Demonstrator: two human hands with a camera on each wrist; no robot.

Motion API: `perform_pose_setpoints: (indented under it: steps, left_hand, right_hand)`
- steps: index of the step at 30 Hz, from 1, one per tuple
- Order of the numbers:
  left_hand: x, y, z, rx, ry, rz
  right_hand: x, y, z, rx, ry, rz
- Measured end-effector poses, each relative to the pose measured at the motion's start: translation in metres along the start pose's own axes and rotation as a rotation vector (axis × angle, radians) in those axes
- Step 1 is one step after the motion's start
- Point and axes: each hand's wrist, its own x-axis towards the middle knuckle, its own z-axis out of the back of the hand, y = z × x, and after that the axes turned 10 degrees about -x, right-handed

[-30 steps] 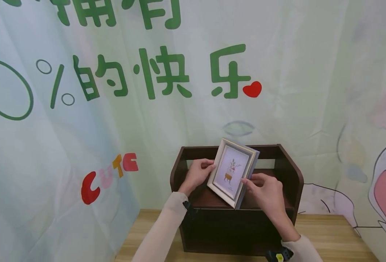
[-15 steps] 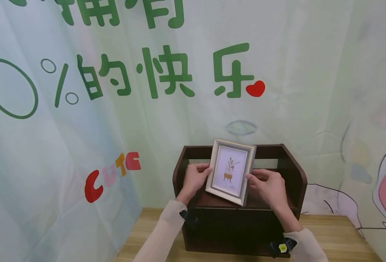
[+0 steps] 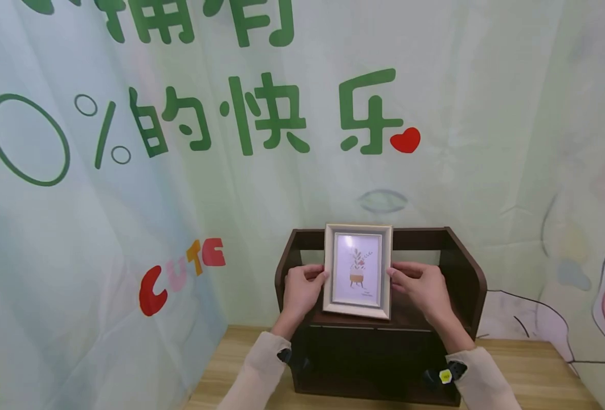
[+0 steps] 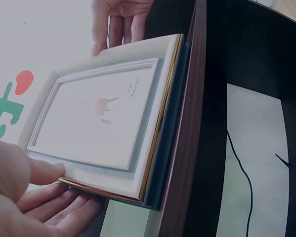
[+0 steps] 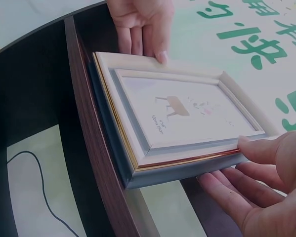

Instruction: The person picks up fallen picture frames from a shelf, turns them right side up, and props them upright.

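Observation:
A cream picture frame (image 3: 329, 270) with a gold line and a drawing of a plant in a legged pot stands nearly upright at the shelf of a dark brown desktop rack (image 3: 374, 361). On its left edge, my left hand (image 3: 302, 291) pinches it, thumb in front and fingers behind. My right hand (image 3: 425, 289) pinches the opposite edge the same way. The left wrist view shows the frame's lower edge (image 4: 160, 123) close against the rack's brown board (image 4: 190, 128); whether it bears weight there I cannot tell. The frame's back is hidden.
The rack rests on a light wooden table (image 3: 523, 364), its side panels (image 3: 466, 273) rising on both sides of the frame. Behind hangs a pale green printed cloth (image 3: 487, 142) with green characters. A thin dark cable (image 5: 41, 180) shows through the rack in the right wrist view.
The picture frame has turned from a slanted, angled pose to nearly straight and front-facing. Both hands have kept hold of its edges, and the view has shifted slightly.

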Motion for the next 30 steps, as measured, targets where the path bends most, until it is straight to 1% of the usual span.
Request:
perform_pose_setpoints:
  steps: [5, 10, 15, 21, 24, 26, 28, 29, 30]
  left_hand:
    - [-0.009, 0.003, 0.001, 0.015, -0.052, -0.044]
    - [-0.012, 0.005, 0.0, 0.031, -0.105, -0.082]
    - [-0.014, 0.006, -0.001, 0.038, -0.125, -0.085]
    - [-0.015, 0.004, 0.001, 0.042, -0.134, -0.119]
    - [-0.021, 0.0, 0.005, 0.062, -0.126, -0.132]
    - [-0.029, -0.004, 0.01, 0.098, -0.112, -0.162]
    - [-0.039, -0.009, 0.018, 0.162, -0.097, -0.212]
    - [-0.044, -0.013, 0.022, 0.195, -0.089, -0.252]
    - [-0.048, -0.015, 0.027, 0.232, -0.086, -0.307]
  right_hand:
    - [0.003, -0.002, -0.004, 0.02, 0.017, -0.014]
    - [0.004, -0.002, -0.008, 0.022, 0.017, -0.009]
    - [0.004, -0.002, -0.008, 0.033, 0.016, -0.022]
    - [0.005, 0.0, -0.007, 0.024, 0.014, -0.009]
    - [0.0, 0.001, -0.002, -0.036, 0.006, 0.003]
    - [-0.007, 0.003, 0.004, -0.103, -0.011, 0.015]
    - [-0.017, 0.006, 0.013, -0.185, -0.043, 0.039]
    - [-0.022, 0.008, 0.018, -0.227, -0.062, 0.057]
    - [-0.028, 0.01, 0.024, -0.259, -0.081, 0.077]
